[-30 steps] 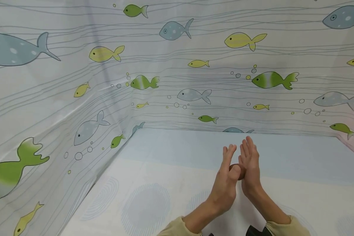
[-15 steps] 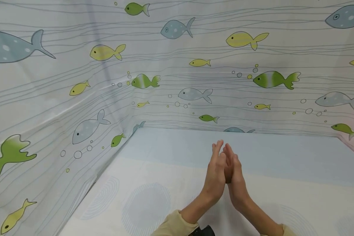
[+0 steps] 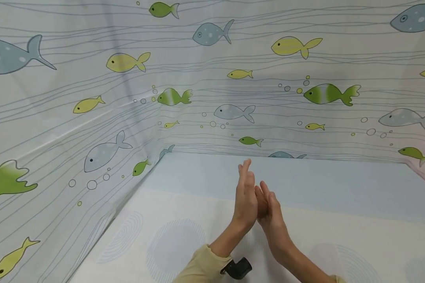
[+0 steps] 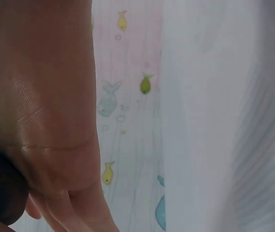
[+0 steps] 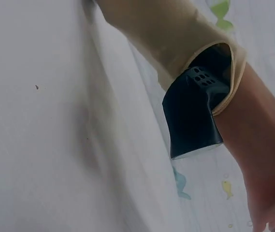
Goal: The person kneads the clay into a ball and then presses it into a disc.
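A small brown ball (image 3: 262, 207) sits between the two palms, partly covered by the fingers. On its left is my left hand (image 3: 246, 200), upright, fingers straight, palm against the ball. My right hand (image 3: 273, 220) faces it from the other side, slightly lower, with its fingers extended. The left wrist view shows a palm (image 4: 55, 111) close up with the dark ball (image 4: 2, 191) beside it at the lower left. In the right wrist view the left forearm (image 5: 258, 130) crosses the right side, and the ball is out of clear sight. Both hands are raised above the table.
A white and pale-blue table (image 3: 333, 220) with printed circles lies below the hands. Fish-patterned curtains (image 3: 205, 67) close in the back and left sides. A black wrist camera (image 3: 238, 268) hangs by the left beige sleeve (image 3: 200, 265).
Both hands have moved left across the view with the ball between them. The right hand slid lower relative to the left, and the ball shows again after being mostly hidden.
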A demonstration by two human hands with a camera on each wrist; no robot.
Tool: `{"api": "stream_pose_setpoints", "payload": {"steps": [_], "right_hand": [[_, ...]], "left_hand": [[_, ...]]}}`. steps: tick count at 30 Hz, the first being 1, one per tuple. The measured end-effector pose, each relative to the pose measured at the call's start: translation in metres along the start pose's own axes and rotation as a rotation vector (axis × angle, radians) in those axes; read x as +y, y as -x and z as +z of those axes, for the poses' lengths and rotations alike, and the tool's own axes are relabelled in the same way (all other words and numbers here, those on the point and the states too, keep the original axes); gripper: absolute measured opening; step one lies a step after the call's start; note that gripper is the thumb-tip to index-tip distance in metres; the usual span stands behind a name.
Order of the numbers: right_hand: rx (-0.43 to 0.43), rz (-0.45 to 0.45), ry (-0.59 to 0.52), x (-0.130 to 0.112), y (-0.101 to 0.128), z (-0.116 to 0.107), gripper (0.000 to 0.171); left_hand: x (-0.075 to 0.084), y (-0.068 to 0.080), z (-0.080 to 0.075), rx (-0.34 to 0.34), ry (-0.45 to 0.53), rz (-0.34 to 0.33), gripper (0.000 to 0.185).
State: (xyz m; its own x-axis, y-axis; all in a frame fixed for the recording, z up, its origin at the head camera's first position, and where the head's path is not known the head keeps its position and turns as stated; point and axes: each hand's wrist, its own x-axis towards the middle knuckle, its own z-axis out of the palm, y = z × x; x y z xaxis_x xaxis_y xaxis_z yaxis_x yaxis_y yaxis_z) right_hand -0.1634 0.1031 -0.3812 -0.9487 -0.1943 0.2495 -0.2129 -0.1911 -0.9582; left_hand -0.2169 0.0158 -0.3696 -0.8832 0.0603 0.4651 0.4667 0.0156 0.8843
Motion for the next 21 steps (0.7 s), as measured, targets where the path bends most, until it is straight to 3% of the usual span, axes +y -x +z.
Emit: {"api": "stream_pose_setpoints", "payload": {"steps": [6,11,16,21], "right_hand": [[-0.008,0.039,-0.021,-0.001,0.001,0.001,0.069],[-0.019,0.050,-0.028,-0.005,0.003,0.003,0.070],[-0.011,0.023,-0.012,-0.008,0.002,0.002,0.069],[0.037,0.001,-0.004,-0.008,-0.003,-0.005,0.067]], "left_hand": [[0.001,-0.004,-0.004,0.068,0.007,-0.014,0.056],[0.001,-0.007,-0.008,0.079,0.018,-0.021,0.055],[0.000,-0.005,-0.005,0.032,0.037,-0.023,0.056],[-0.003,0.006,0.006,-0.067,0.020,-0.008,0.059]]}}
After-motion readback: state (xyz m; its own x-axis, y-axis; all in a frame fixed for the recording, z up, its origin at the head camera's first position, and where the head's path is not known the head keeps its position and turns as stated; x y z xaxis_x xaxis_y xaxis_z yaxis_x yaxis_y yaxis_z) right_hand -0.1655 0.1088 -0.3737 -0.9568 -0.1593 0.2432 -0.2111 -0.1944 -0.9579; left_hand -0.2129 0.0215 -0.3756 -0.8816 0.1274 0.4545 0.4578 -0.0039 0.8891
